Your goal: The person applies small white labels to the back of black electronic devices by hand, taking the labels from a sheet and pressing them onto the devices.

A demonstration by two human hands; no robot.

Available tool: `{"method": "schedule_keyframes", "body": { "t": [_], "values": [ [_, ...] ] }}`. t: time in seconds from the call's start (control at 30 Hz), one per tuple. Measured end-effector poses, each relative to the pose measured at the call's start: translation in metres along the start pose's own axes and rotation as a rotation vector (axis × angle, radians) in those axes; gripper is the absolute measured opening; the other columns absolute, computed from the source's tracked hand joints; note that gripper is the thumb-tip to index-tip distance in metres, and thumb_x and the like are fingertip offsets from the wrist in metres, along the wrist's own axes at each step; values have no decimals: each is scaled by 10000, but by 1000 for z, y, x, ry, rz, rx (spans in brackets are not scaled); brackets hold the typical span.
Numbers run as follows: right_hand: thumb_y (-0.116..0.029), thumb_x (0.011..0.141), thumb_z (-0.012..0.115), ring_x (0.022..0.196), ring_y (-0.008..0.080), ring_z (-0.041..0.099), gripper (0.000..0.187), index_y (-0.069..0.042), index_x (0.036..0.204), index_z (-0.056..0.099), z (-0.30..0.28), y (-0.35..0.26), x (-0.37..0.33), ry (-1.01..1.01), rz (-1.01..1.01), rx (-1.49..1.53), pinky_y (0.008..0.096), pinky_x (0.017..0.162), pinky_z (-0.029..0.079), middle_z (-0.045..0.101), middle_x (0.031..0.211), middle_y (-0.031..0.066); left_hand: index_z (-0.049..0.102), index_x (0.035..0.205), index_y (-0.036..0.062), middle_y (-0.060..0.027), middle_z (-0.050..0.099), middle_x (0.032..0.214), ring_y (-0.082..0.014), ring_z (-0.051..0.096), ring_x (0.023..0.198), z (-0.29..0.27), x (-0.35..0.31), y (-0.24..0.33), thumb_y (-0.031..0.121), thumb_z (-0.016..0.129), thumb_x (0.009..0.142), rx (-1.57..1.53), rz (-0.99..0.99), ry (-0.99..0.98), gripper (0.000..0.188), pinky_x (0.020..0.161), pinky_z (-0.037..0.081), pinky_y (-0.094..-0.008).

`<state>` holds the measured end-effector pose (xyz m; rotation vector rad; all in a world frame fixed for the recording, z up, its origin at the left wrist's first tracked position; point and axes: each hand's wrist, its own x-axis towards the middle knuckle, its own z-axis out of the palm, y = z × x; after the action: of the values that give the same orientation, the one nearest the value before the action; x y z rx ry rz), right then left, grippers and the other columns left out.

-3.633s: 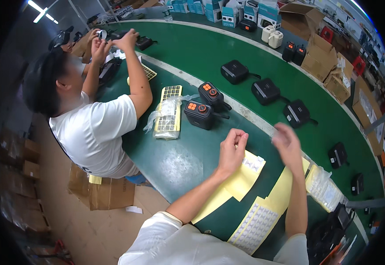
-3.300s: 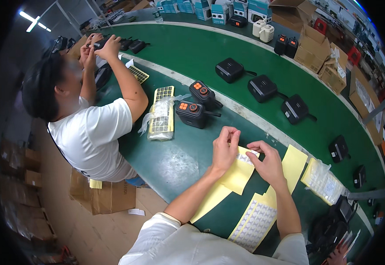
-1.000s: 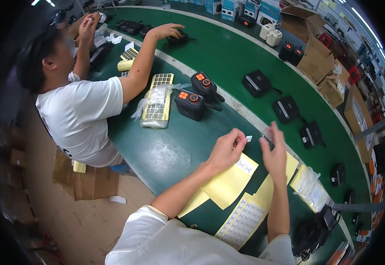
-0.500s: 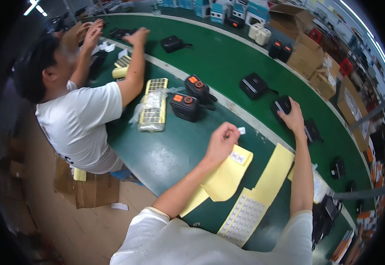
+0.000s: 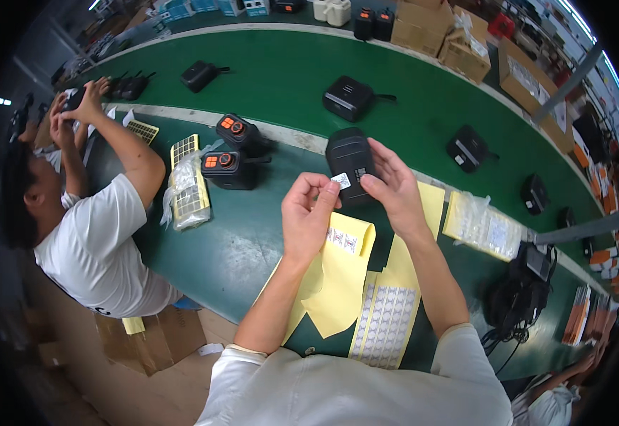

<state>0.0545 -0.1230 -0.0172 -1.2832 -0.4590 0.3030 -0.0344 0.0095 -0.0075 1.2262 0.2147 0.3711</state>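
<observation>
In my right hand is a black box-shaped device with rounded corners, tipped so a broad face with small pale print shows. My left hand pinches a small white sticker between thumb and finger, against or just over the lower left of that face; I cannot tell if it touches. Below my left hand lies a curled yellow sticker sheet with a few labels near its top. Beside it, between my forearms, is a second yellow sheet bearing rows of printed labels.
Two black devices with orange knobs stand left, near a plastic-wrapped label pack. More black devices lie along the green belt. A co-worker sits at left. At right are a wrapped yellow pack and black cables.
My right hand has brought the black device from the belt in front of me. My left hand, with the sticker, has met it there. The view has turned right.
</observation>
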Motion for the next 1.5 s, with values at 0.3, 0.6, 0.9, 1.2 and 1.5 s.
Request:
{"method": "schedule_keyframes", "body": {
  "t": [0.3,0.6,0.9,1.2,1.5],
  "values": [
    [-193,787,739,1146,199,516,729,32,1371,365,2,2,-11,41,56,1,301,890,482,490,1277,174,547,886,35,8,564,752,-15,497,615,2,-4,-2,88,615,903,121,36,53,88,501,372,-159],
    [-229,776,750,1100,185,545,737,19,1367,387,3,5,-13,75,33,-80,332,875,473,531,1229,152,549,875,48,8,570,718,-8,470,566,5,-5,-4,94,615,904,148,50,75,85,473,336,-159],
    [-191,767,755,1123,204,533,735,20,1366,386,8,-1,-16,81,28,-123,336,904,462,490,1275,154,529,850,57,14,560,692,-14,460,566,5,-5,-7,115,628,899,219,70,146,125,478,328,-166],
    [-249,711,777,1143,239,513,727,-47,1333,458,-23,-5,-1,74,-39,-335,343,919,450,495,1236,137,520,857,58,39,501,633,-16,422,537,-12,9,-13,135,615,911,263,-76,149,133,463,305,-175],
    [-339,687,749,1243,337,430,781,-68,1351,439,-156,12,58,269,163,-1343,421,1004,395,432,1347,182,527,884,30,73,439,651,0,339,577,-13,10,-30,107,553,943,375,168,212,101,498,269,-175]
  ]
}}
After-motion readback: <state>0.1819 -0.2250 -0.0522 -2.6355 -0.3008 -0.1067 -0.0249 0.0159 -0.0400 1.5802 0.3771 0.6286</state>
